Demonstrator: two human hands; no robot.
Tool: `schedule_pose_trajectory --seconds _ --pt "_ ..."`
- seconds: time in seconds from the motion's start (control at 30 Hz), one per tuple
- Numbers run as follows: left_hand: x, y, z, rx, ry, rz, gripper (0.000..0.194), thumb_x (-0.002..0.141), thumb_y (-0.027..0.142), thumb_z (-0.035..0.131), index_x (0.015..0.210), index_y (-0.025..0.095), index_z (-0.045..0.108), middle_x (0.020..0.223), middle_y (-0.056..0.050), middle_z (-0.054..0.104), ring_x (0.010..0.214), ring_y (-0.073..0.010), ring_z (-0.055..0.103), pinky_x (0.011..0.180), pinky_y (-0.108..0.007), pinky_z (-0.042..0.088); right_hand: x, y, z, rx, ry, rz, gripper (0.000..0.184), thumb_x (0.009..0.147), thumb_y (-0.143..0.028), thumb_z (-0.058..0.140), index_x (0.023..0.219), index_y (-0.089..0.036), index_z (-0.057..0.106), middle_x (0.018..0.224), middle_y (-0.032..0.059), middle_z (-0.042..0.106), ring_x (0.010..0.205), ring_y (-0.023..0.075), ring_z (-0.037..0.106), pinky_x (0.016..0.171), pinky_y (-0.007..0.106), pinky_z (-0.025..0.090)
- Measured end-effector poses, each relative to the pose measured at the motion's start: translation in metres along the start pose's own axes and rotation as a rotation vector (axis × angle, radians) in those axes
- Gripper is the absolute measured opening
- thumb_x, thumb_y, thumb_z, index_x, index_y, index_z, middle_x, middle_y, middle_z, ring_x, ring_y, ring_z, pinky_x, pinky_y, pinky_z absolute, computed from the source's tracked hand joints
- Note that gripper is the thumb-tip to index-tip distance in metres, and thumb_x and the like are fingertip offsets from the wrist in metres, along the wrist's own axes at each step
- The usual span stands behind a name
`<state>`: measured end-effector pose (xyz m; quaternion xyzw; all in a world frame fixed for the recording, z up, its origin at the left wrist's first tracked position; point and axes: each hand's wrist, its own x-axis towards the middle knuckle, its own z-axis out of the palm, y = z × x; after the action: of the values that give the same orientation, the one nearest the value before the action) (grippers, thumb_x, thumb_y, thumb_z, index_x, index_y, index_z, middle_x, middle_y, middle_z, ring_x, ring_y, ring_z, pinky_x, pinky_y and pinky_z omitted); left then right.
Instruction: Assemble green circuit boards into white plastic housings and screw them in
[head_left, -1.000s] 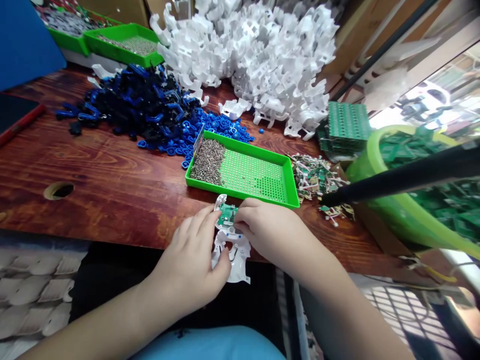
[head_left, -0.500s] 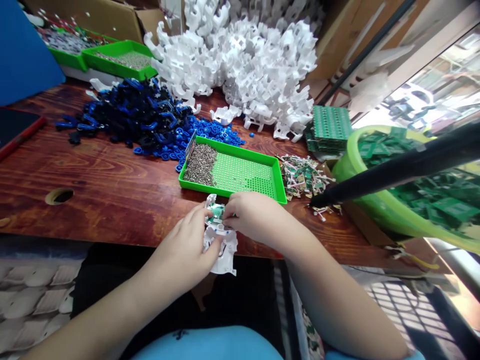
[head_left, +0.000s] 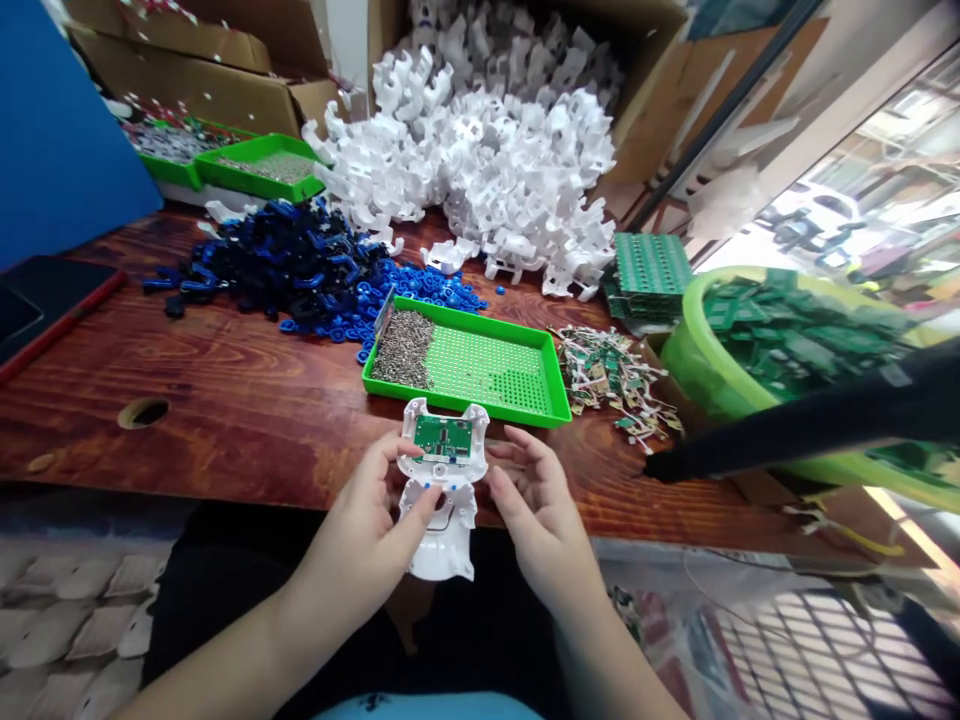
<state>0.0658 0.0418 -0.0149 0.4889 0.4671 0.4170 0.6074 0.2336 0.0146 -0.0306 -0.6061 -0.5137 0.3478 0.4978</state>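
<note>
My left hand [head_left: 373, 505] grips a white plastic housing [head_left: 441, 530] from its left side, thumb across the lower part. In the upper part of the housing lies a green circuit board [head_left: 444, 437], facing up. Small blue bits show along the seam between the two white parts. At the housing's right edge is my right hand [head_left: 534, 500], fingers apart and slightly curled; whether a fingertip touches the plastic is hard to see. Just beyond the housing stands a green perforated tray [head_left: 480, 352] with small metal screws [head_left: 405, 348] heaped at its left end.
White plastic shells [head_left: 502, 170] pile up at the back. Blue and black parts [head_left: 285, 260] lie on the left. Small wired boards [head_left: 611, 375] and stacked green panels [head_left: 651, 270] are on the right, near a yellow-green basket [head_left: 686, 345]. A black pole [head_left: 795, 420] juts in from the right.
My right hand has drawn back rightward from the circuit board, and its fingers have spread. The housing now faces me more squarely, with the whole board showing. My left hand keeps hold.
</note>
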Motion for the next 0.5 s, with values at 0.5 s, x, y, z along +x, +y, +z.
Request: schedule_pose_trajectory --seconds 0.5 --pt "-0.039 0.006 -0.06 -0.48 0.43 -0.111 0.074 0.061 0.021 0.08 0.126 0.024 0.044 0.123 -0.005 0.061 0.109 -0.0193 0.059 0.087 -0.024 0.048 0.15 -0.108 0.13 -1.229 -0.527 -0.719 0.019 0.085 -0.012 0.048 0.088 -0.015 0.066 0.089 0.0089 0.066 0.091 0.0209 0.059 0.077 0.032 0.044"
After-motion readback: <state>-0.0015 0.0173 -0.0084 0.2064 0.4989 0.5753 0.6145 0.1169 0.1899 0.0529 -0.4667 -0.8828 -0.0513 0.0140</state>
